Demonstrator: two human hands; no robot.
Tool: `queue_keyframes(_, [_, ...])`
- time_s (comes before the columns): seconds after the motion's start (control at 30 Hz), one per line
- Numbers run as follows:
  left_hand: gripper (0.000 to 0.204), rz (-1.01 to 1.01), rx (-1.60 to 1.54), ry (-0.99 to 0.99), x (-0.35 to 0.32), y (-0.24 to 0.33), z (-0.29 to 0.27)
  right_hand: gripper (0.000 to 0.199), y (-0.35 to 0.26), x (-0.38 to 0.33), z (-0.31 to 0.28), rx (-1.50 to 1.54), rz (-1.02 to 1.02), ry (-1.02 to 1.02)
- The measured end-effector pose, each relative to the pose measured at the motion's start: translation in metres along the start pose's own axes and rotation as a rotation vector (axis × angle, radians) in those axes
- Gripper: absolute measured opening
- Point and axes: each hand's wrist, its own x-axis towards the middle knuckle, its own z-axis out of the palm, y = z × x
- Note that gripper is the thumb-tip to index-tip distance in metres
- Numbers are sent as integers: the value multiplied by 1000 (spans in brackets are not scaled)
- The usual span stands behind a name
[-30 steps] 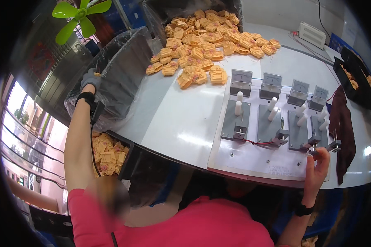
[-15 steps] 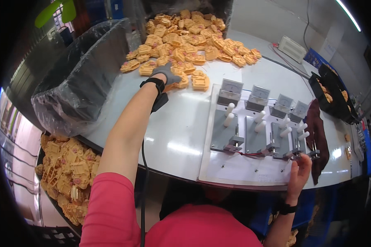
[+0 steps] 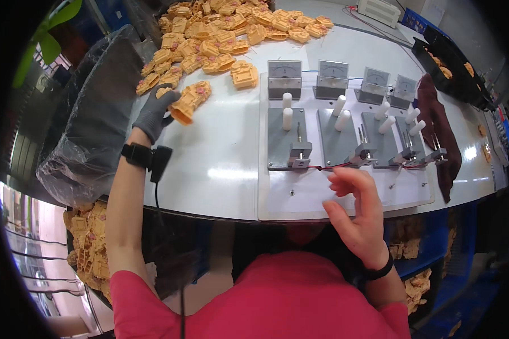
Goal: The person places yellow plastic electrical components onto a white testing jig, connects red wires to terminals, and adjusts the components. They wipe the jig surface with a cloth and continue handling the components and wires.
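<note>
My left hand (image 3: 154, 112), in a grey glove with a black wrist strap, grips a stack of orange plastic parts (image 3: 188, 101) on the white table, at the near edge of a big heap of the same orange parts (image 3: 226, 28). My bare right hand (image 3: 357, 212) hovers with its fingers apart over the front of a white test board (image 3: 345, 195), holding nothing. On that board stand several grey clamp fixtures (image 3: 288, 138) with white handles, and a row of small meters (image 3: 332, 72) behind them.
A grey plastic-lined bin (image 3: 90, 124) stands at the table's left. Crates of orange parts (image 3: 90, 248) sit below the table on the left and lower right. A dark brown cloth (image 3: 438, 130) lies right of the board, and a black tray (image 3: 452, 56) stands at the far right.
My left hand went from the plastic-lined bin to the heap and closed on a stack of orange parts. My right hand moved left along the board's front edge and opened.
</note>
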Motion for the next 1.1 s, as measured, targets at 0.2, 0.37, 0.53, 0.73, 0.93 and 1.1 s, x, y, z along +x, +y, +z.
queue_keyframes(0.2, [29,-211,-651,-433,-77,16,39,41,11,23,32,131,21,-48])
queue_keyframes(0.37, [43,-72,-603,-490,-105,27,79,43,16,19,37,196,38,-58])
queue_keyframes(0.53, [53,-11,-622,-550,-97,33,96,45,18,14,39,153,7,-55])
queue_keyframes(0.73, [49,14,-620,-506,-88,37,99,38,19,16,38,158,-6,-56])
queue_keyframes(0.93, [34,-300,-965,-490,-55,22,94,31,19,16,37,197,-1,-80])
queue_keyframes(1.1, [38,-362,-1055,-527,-50,22,98,32,19,16,36,189,-16,-66])
